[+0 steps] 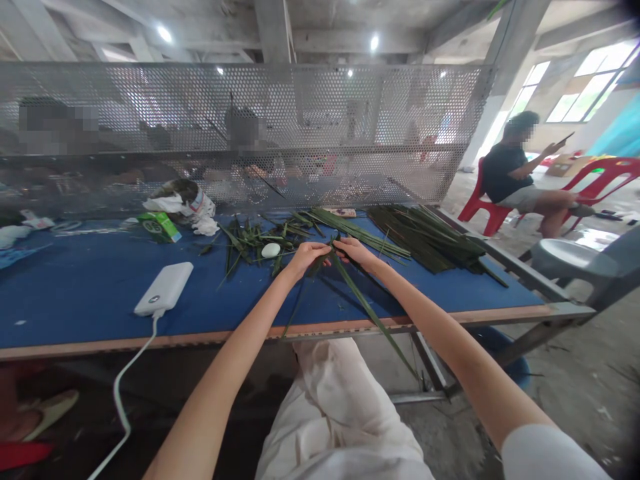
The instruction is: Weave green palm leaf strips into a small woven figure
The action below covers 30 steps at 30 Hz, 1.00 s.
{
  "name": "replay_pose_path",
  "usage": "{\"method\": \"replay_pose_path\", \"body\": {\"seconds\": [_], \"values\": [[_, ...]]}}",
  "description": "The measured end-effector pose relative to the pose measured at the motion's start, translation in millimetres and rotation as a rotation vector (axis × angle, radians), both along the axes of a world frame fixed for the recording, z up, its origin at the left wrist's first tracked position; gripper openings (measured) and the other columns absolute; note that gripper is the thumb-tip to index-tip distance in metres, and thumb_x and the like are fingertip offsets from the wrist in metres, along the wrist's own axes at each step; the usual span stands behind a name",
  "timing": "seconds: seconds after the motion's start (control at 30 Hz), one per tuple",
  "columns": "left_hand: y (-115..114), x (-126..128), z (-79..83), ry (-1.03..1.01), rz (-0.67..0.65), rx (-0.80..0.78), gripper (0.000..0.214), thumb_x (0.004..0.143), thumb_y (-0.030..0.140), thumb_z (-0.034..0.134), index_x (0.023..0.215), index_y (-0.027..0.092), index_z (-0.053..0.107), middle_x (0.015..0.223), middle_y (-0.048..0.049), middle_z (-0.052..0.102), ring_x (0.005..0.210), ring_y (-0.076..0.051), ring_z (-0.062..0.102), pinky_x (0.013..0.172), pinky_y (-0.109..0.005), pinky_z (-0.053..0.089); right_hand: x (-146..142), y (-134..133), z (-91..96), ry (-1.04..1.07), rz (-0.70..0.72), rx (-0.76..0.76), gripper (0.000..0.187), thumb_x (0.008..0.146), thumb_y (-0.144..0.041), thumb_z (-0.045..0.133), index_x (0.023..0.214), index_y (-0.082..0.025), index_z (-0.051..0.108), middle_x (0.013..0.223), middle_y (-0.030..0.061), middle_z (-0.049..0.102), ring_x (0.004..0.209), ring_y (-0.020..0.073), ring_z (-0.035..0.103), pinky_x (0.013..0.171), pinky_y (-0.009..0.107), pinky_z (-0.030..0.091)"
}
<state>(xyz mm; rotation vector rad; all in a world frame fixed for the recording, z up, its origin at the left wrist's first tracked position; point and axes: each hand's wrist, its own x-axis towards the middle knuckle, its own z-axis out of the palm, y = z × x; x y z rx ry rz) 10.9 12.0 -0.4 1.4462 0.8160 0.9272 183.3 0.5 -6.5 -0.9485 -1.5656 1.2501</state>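
Both hands meet over the front half of the blue table, pinching long green leaf strips (367,303) between them. My left hand (309,258) is closed on the strips from the left, thumb on top. From the right, my right hand (354,252) grips them with bent fingers. One long strip hangs down past the table's front edge, and a thinner one trails to the lower left. Just left of my left hand lies a pale egg-shaped object (271,251), among a loose heap of cut leaf pieces (245,241). How the strips cross between my fingers is too small to make out.
Dark green leaves (430,240) lie in a pile at the right, beside a lighter bundle (357,230). A white power bank (164,289) with a cable, a green box (160,227) and crumpled packaging (193,203) stand left. A perforated metal screen (310,133) backs the table (90,293). A person (520,167) sits right.
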Motion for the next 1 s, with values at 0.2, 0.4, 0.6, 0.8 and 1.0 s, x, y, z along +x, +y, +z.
{"method": "replay_pose_path", "body": {"seconds": [0.2, 0.4, 0.6, 0.8, 1.0], "values": [[0, 0, 2.7, 0.014, 0.119, -0.051, 0.023, 0.065, 0.033, 0.080, 0.067, 0.012, 0.072, 0.055, -0.0054, 0.064, 0.052, -0.016, 0.060, 0.056, -0.026, 0.045, -5, 3, -8.6, -0.236, -0.130, 0.296, 0.022, 0.089, -0.035, 0.050, 0.073, -0.019, 0.048, 0.062, -0.0032, 0.048, 0.059, 0.0115, 0.044, 0.056, 0.022, 0.032], [-1, -2, 4.4, -0.048, 0.170, -0.037, 0.025, 0.064, 0.034, 0.081, 0.067, 0.012, 0.070, 0.057, -0.0049, 0.065, 0.053, -0.016, 0.061, 0.058, -0.028, 0.046, -6, -4, -5.6, -0.367, -0.093, 0.444, 0.021, 0.091, -0.027, 0.044, 0.076, -0.018, 0.054, 0.073, 0.0009, 0.055, 0.071, 0.0148, 0.048, 0.069, 0.024, 0.036], [3, -2, 3.2, -0.125, 0.270, -0.139, 0.018, 0.066, 0.026, 0.078, 0.072, 0.011, 0.071, 0.060, -0.0040, 0.067, 0.050, -0.014, 0.060, 0.053, -0.024, 0.043, -4, 1, -2.8, -0.342, 0.039, 0.382, 0.027, 0.090, -0.026, 0.042, 0.093, -0.011, 0.064, 0.086, 0.0053, 0.064, 0.079, 0.0165, 0.054, 0.078, 0.027, 0.043], [10, -8, 1.7, -0.219, 0.377, -0.176, 0.012, 0.067, 0.022, 0.076, 0.069, 0.013, 0.068, 0.058, -0.0021, 0.066, 0.053, -0.014, 0.060, 0.051, -0.023, 0.043, 2, 2, 1.7, -0.323, 0.182, 0.219, 0.031, 0.089, -0.031, 0.047, 0.101, -0.011, 0.069, 0.094, 0.0048, 0.069, 0.080, 0.0161, 0.059, 0.076, 0.027, 0.047], [14, -10, -1.2, -0.215, 0.315, -0.195, 0.016, 0.069, 0.022, 0.075, 0.063, 0.012, 0.065, 0.052, 0.0004, 0.060, 0.044, -0.009, 0.050, 0.048, -0.022, 0.040, 1, -1, -3.7, -0.209, 0.212, 0.043, 0.045, 0.090, -0.038, 0.052, 0.126, -0.011, 0.057, 0.064, -0.0003, 0.061, 0.052, 0.0107, 0.053, 0.052, 0.021, 0.045]]}}
